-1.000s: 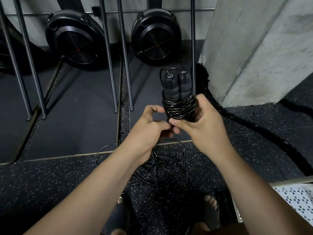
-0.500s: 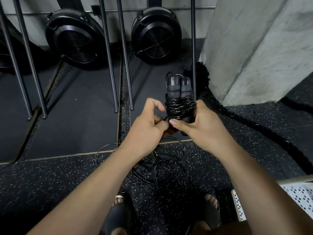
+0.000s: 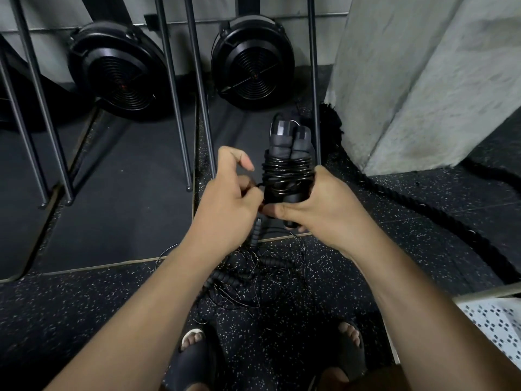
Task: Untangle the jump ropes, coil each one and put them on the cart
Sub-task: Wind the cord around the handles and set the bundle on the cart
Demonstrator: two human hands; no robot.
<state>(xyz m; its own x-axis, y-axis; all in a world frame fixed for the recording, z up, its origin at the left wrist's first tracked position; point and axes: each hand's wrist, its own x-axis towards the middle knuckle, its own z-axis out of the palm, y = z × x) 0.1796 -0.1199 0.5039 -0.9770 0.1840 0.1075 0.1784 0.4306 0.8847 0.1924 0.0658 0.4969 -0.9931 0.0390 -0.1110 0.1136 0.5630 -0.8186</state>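
Note:
A black jump rope (image 3: pixel 287 165) stands upright in front of me, its two handles side by side with thin cable wound round them. My right hand (image 3: pixel 324 204) grips the lower part of the handles. My left hand (image 3: pixel 228 198) is just left of the bundle and pinches the loose end of the cable at the coil. Below my hands, a tangle of other jump ropes (image 3: pixel 253 275) with black handles lies on the speckled floor. A corner of the white perforated cart (image 3: pixel 496 325) shows at the lower right.
Two black fan housings (image 3: pixel 253 63) stand against the back wall behind several slanted metal rods (image 3: pixel 174 108). A concrete pillar (image 3: pixel 423 80) rises at the right, with a thick black battle rope (image 3: pixel 423 215) running along its base. My sandalled feet (image 3: pixel 194 354) are at the bottom.
The wound bundle has tipped a little away from me and sunk slightly. My left hand moved up beside the coil, its index finger now raised, still working the cable end.

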